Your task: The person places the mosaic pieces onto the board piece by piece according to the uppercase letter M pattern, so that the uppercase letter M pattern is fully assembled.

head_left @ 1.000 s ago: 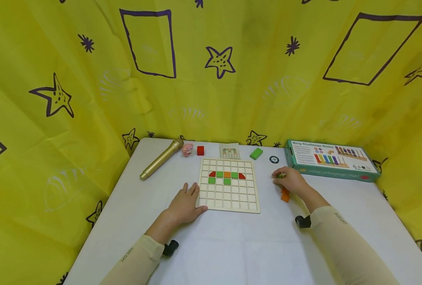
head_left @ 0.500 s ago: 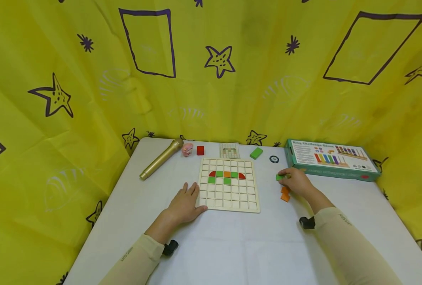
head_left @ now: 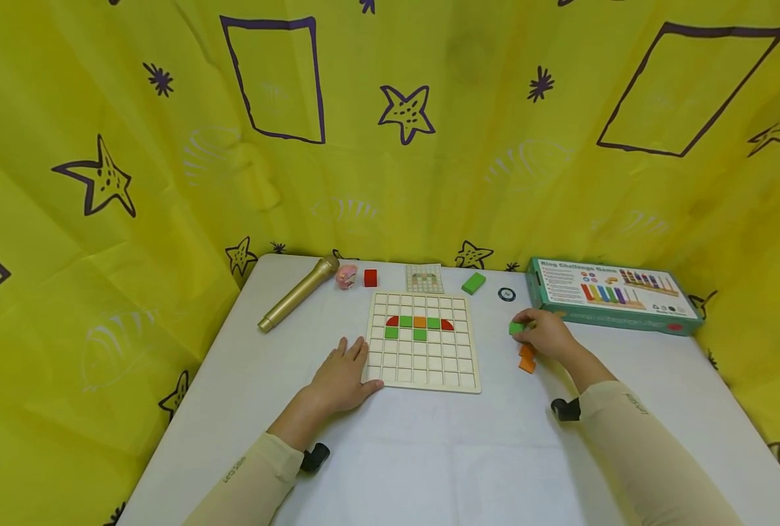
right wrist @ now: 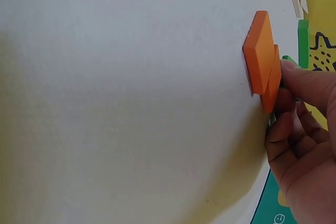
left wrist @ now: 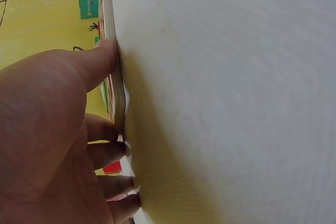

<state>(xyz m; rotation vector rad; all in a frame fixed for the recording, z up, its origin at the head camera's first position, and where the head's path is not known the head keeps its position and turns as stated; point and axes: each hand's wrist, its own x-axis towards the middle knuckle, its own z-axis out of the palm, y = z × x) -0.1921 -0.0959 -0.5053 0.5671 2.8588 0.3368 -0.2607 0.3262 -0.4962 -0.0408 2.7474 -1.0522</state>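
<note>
My left hand rests at the lower left corner of a wooden grid board, thumb along the near edge and fingers spread at the left side. Red, green and orange pieces lie in two of the board's rows. To the right of the board, my right hand pinches a small green block between thumb and fingers, low over the table. Its far part is hidden by the fingers. Two orange blocks lie overlapping right beside that hand, nearer to me.
Behind the board lies a pattern card, with a red block to its left and a green block to its right. A gold microphone, a pink object, a round disc and a game box stand around.
My right hand has shifted slightly right, and more of the green block shows at its fingertips. The left hand and the board have stayed put.
</note>
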